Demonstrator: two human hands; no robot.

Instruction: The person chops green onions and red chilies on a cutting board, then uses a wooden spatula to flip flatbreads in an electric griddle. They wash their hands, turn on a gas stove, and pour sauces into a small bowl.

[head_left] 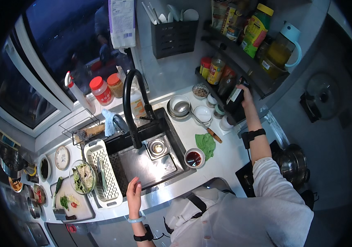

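My right hand (246, 94) is stretched out to the lower wall shelf (221, 96), with its fingers closed around the upper part of a dark bottle (235, 97) with a white and black label. The bottle stands among other seasoning bottles there. My left hand (134, 191) is held at the front edge of the sink (165, 166), its fingers loosely apart and nothing in them. A small bowl of dark sauce (194, 158) sits on the counter between my hands. Beside it lie a green leaf-shaped cloth or mat (206, 145) and a ladle (205, 125) with a wooden handle.
A black faucet (132, 111) arches over the sink. Left of it are a white drain basket (110, 185), a glass bowl of shredded vegetables (83, 178) and a cutting board (83, 206) with chopped ingredients. A stove with a pot (292, 164) is at the right.
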